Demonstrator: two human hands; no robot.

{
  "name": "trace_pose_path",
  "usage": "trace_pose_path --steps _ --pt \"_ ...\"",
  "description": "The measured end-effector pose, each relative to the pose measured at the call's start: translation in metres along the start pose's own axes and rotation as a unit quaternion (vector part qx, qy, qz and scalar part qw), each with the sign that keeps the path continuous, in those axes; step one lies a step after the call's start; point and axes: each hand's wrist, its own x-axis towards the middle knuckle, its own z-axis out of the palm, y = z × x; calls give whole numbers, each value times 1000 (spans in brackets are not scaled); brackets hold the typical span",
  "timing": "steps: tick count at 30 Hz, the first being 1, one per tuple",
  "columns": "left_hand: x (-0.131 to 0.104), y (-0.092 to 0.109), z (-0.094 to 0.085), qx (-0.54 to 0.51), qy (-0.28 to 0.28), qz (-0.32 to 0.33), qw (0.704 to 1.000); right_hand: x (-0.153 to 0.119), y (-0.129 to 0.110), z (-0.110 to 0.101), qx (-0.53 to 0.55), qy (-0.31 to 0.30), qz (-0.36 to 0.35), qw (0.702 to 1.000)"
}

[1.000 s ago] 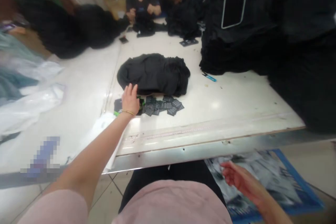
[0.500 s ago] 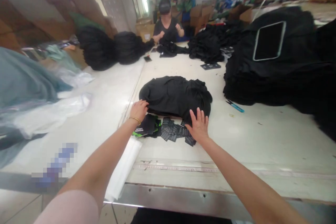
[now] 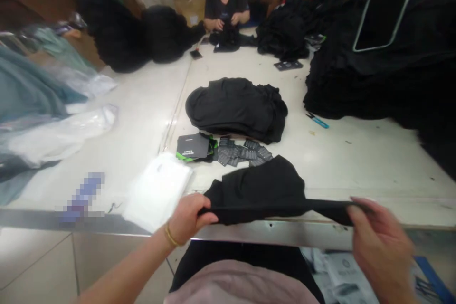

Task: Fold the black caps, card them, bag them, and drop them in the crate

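A limp black cloth garment [image 3: 263, 187], rounded at its top with a narrow strip at the right, is stretched sideways over the table's front edge. My left hand [image 3: 188, 218] pinches its left end between thumb and fingers. The narrow strip on the right is gripped by my right hand [image 3: 381, 242], somewhat blurred. Just beyond lie a stack of dark printed cards [image 3: 192, 146] with green edges and a spread of small grey tags [image 3: 240, 152]. Behind these sits a pile of folded black garments [image 3: 237, 109].
White plastic bags [image 3: 156, 194] lie left of the cards. Blue thread snips [image 3: 318, 120] rest at the right. A tall black fabric stack [image 3: 338, 90] carries a tablet-like device [image 3: 384, 16]. Across the table, a person [image 3: 226, 2] handles black cloth. More black bundles [image 3: 164, 33] stand at the back left.
Both hands have left the black pile and come back toward the table's front edge. A single black garment is now held stretched between them. The view has tilted down.
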Motion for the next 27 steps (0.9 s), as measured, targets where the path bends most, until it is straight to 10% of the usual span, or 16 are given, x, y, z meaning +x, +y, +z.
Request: trace_pose_path --steps 4,8,15,18,22,27 --pt "-27 5 50 -90 -74 -185 976 -1 56 9 -38 -34 27 998" --pt "-10 -7 54 -154 -44 -254 954 34 58 58 -134 -40 -117 983" --pt "-56 -13 58 -189 -55 -359 912 11 63 90 -282 -241 -431 822" --pt "-59 -16 61 -130 -57 -339 930 18 75 87 -321 -312 -458 768" --pt "-36 -19 46 -24 -108 -279 954 19 65 84 -315 -294 -462 775" --pt "12 3 46 -59 -75 -144 985 -78 50 86 -167 -402 -550 713"
